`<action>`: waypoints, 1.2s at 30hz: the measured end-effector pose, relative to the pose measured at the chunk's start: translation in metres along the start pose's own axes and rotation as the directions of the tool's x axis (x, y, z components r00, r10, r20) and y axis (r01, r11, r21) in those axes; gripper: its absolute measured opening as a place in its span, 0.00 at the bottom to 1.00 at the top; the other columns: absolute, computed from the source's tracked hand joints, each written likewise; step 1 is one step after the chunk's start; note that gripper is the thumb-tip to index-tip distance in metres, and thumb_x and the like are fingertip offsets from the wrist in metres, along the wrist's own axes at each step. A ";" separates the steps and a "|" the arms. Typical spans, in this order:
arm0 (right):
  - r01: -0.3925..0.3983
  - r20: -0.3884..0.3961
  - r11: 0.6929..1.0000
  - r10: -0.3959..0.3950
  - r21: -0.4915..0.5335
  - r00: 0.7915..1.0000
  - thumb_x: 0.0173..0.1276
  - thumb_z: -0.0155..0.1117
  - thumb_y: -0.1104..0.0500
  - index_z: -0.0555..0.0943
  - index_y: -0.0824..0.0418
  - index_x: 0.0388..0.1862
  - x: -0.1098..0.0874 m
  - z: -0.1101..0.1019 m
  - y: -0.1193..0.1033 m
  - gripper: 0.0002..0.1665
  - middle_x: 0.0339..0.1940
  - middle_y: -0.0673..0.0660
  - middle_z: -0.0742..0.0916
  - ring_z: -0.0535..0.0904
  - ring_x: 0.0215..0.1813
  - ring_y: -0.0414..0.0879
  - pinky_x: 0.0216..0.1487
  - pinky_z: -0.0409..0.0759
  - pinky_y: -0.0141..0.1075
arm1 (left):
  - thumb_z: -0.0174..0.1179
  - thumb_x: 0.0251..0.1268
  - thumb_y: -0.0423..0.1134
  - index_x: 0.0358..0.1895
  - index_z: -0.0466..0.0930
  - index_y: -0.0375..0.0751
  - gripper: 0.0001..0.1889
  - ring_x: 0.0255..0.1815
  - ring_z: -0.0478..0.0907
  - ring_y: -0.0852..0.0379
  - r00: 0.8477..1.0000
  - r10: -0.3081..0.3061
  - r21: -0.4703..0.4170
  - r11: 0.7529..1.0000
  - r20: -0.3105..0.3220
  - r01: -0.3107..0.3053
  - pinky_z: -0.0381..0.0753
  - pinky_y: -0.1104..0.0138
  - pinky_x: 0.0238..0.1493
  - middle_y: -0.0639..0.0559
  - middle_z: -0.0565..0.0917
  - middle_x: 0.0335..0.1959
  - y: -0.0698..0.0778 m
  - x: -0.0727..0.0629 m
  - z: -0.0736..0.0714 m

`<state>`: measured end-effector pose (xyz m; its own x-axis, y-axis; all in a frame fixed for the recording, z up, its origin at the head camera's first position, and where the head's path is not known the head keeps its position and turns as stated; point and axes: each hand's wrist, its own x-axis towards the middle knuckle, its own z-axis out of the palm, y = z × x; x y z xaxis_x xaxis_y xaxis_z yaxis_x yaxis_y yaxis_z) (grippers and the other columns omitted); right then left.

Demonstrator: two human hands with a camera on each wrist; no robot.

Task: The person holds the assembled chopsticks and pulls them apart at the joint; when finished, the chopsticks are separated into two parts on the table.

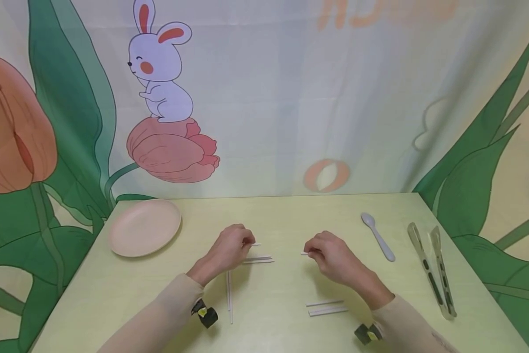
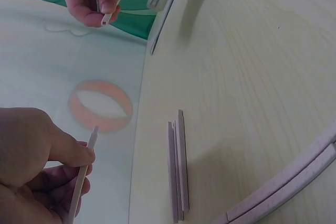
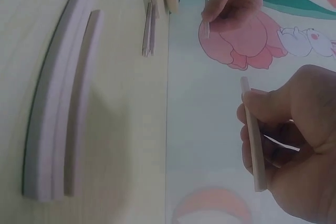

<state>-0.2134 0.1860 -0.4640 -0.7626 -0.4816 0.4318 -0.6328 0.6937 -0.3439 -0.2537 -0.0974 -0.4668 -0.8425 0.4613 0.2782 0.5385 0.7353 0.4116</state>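
My left hand [image 1: 233,246] is raised a little over the table and pinches a thin pale stick [image 2: 81,184]. This stick narrows to a small peg at its free tip. Across from it, my right hand [image 1: 333,255] grips a second pale stick [image 3: 255,145] between thumb and fingers, its end [image 1: 304,253] facing the left hand. A gap separates the two held sticks. Just below the left hand lie several similar sticks [image 1: 259,259] side by side. Two longer-looking sticks [image 1: 229,299] point toward me. Nearer the right forearm lies another small group of sticks [image 1: 327,309].
A round pinkish plate [image 1: 145,228] rests at the table's back left. To the right are a pale spoon [image 1: 378,238] and clear tongs [image 1: 432,274] with dark marks along the arms. A printed curtain [image 1: 264,98] hangs behind the far table edge.
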 end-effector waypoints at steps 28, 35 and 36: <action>0.059 0.065 0.998 -0.061 0.019 0.996 0.58 0.69 0.69 0.85 0.55 0.32 -0.039 -0.003 -0.010 0.09 0.31 0.44 0.85 0.75 0.37 0.38 0.36 0.76 0.28 | 0.60 0.55 0.23 0.38 0.87 0.36 0.10 0.35 0.77 0.56 0.996 -0.033 -0.024 0.999 0.084 0.035 0.79 0.63 0.42 0.49 0.84 0.33 -0.003 0.014 0.021; 0.070 0.058 0.997 -0.071 0.026 0.996 0.57 0.70 0.68 0.85 0.54 0.32 -0.049 0.000 -0.009 0.09 0.30 0.43 0.85 0.75 0.36 0.37 0.36 0.76 0.28 | 0.58 0.53 0.22 0.38 0.87 0.35 0.12 0.36 0.78 0.54 0.994 -0.034 -0.024 0.999 0.107 0.037 0.79 0.61 0.44 0.48 0.84 0.34 -0.002 0.013 0.024; 0.071 0.059 0.997 -0.072 0.029 0.996 0.57 0.70 0.68 0.85 0.54 0.31 -0.050 0.001 -0.009 0.09 0.30 0.43 0.85 0.75 0.36 0.37 0.36 0.76 0.28 | 0.58 0.53 0.21 0.38 0.87 0.35 0.12 0.36 0.78 0.54 0.993 -0.036 -0.020 0.999 0.110 0.038 0.79 0.61 0.44 0.48 0.84 0.34 -0.002 0.014 0.024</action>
<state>-0.1699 0.2034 -0.4830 -0.7214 -0.5613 0.4055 -0.6888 0.6421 -0.3366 -0.2668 -0.0809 -0.4852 -0.8577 0.4867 0.1656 0.5060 0.7422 0.4395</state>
